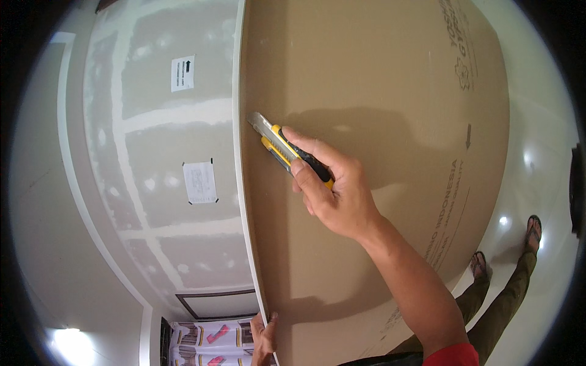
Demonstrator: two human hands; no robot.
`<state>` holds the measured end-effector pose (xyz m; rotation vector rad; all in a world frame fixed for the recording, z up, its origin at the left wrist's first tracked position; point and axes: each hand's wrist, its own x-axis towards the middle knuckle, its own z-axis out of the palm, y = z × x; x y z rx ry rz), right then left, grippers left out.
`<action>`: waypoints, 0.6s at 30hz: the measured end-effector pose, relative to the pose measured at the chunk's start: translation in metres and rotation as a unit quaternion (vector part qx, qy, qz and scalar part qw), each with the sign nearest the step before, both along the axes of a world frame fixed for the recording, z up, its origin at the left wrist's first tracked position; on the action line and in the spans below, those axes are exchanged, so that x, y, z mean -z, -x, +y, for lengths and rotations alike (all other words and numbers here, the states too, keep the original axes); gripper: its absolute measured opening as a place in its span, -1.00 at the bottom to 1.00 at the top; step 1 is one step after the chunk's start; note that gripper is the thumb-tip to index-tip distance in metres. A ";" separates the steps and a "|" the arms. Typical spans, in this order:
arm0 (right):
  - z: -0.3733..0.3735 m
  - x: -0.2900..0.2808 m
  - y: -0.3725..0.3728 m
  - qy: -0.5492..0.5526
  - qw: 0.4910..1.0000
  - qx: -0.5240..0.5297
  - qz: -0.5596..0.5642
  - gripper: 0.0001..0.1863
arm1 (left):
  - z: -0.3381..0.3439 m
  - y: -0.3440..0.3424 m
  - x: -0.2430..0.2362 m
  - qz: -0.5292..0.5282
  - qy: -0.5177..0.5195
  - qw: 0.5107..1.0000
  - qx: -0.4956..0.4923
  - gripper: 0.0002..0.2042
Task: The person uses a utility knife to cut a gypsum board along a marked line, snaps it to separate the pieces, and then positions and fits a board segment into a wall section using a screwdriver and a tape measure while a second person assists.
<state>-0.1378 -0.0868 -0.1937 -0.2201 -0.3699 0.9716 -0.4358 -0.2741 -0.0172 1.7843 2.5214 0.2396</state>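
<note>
Nearest us is the right forearm, which ends in a red sleeve [455, 355] cut off by the lower edge at about five o'clock. It leads up to the right hand [339, 189], closed around a yellow-and-black utility knife [285, 147]. The knife lies at ten o'clock from that hand, its metal blade [261, 124] aimed toward ten as well, near the white edge [240, 152] of a large brown board [366, 61]. The board's face spreads behind the knife, with the white edge at nine o'clock from the hand.

At seven o'clock from the right hand, we find the left hand [262, 338] gripping the board's edge, thumb on the brown face; its lower part leaves the picture.

The digits cover much of the knife's handle, and we cannot tell whether the blade tip touches the board. The board's top runs out of view, while the right arm hides some of its face. On the patched grey wall [171, 152], two paper sheets [199, 182] carry marks too small for us to make out. At four o'clock we see legs [503, 308] in olive trousers, partly hidden by the arm, with sandals [533, 227] on the pale floor [537, 110].
</note>
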 end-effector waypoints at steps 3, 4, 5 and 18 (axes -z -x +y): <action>-0.010 0.003 0.011 -0.003 1.000 0.006 0.004 -0.56 | -0.001 0.001 0.001 0.043 0.019 0.999 -0.013 -0.71; -0.011 0.003 0.013 -0.003 1.000 0.006 0.006 -0.56 | -0.002 0.002 0.001 0.030 0.016 0.999 0.017 -0.71; -0.012 0.004 0.015 -0.002 1.000 0.001 -0.001 -0.56 | -0.001 0.001 0.001 0.032 0.009 0.999 0.018 -0.70; -0.021 0.005 0.039 -0.003 1.000 -0.017 0.006 -0.57 | 0.006 -0.001 0.004 0.015 -0.007 0.999 0.041 -0.71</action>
